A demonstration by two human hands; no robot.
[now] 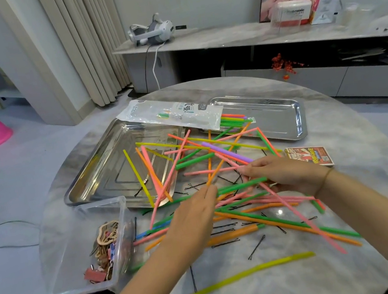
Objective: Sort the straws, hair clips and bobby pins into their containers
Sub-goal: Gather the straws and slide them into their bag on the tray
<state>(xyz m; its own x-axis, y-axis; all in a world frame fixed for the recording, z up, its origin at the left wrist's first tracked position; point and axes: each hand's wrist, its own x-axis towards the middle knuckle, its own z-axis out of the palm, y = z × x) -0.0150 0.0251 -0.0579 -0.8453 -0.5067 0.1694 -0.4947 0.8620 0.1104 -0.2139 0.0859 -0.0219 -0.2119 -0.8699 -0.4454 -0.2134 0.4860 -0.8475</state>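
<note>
Many coloured straws (pixel 218 158) lie tangled across the middle of the round table, some reaching into the large steel tray (pixel 105 178) at the left. Black bobby pins (pixel 256 247) are scattered among and below them. A clear plastic box (pixel 111 213) at the front left holds several hair clips (pixel 105 250). My left hand (pixel 193 222) reaches over the pile with fingers straight, its tips at the straws. My right hand (pixel 288 174) rests on the pile, its fingers pinching thin pink straws (pixel 232 167).
A second steel tray (pixel 280 116) stands at the back right, with a straw bag (pixel 171 114) lying across both trays. A small red card box (pixel 308 155) sits by my right hand. One yellow-green straw (pixel 237 279) lies alone near the front edge.
</note>
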